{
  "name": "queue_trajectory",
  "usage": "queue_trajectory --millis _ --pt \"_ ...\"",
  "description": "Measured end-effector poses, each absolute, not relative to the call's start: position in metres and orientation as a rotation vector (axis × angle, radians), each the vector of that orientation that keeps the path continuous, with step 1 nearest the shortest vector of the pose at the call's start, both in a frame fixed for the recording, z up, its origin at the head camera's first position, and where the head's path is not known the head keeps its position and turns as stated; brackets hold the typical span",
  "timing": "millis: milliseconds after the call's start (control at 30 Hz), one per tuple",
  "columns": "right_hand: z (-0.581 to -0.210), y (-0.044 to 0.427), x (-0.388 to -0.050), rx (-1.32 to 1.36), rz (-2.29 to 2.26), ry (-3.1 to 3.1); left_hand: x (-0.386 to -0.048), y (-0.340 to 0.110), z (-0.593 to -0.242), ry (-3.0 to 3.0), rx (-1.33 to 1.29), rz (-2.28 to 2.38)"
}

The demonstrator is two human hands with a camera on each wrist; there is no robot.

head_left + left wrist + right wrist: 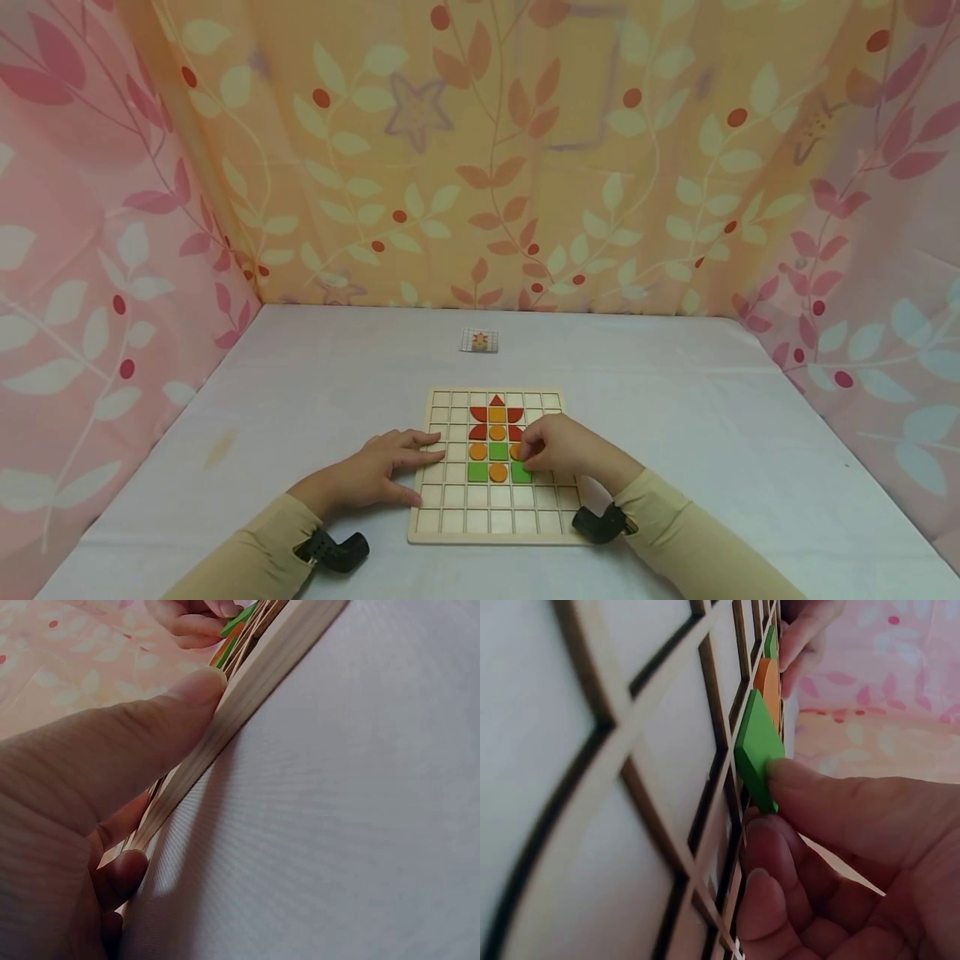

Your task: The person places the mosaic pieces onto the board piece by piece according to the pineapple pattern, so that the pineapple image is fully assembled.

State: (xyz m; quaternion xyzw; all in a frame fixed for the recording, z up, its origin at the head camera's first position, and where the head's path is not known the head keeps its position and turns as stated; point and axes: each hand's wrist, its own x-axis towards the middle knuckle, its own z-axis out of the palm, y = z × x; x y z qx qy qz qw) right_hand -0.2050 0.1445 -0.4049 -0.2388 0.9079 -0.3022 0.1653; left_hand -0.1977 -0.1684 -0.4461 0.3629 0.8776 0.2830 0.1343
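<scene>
A square wooden grid board (495,539) lies on the table. Its cells hold a figure of red pieces (478,414), an orange square (497,414), orange discs (498,472) and green squares (477,472). My right hand (566,450) is over the board's right half. In the right wrist view its thumb and curled fingers pinch a green square tile (759,746) at one corner; the tile stands slightly proud of the grid. My left hand (375,468) rests along the board's left edge, fingers extended and thumb (176,705) against the wooden rim.
Behind the board lies a small card (478,340) printed with a grid and a similar figure. A white cloth (300,375) covers the table. Patterned curtains (525,167) enclose the back and sides. Black wrist devices (341,552) are on both sleeves.
</scene>
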Motion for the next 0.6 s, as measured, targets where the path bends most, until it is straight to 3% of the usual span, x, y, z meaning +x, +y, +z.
queue_trajectory --millis 600 --pt "-0.401 0.157 -0.207 -0.716 -0.823 2.588 -0.198 -0.168 -0.446 2.536 1.055 0.817"
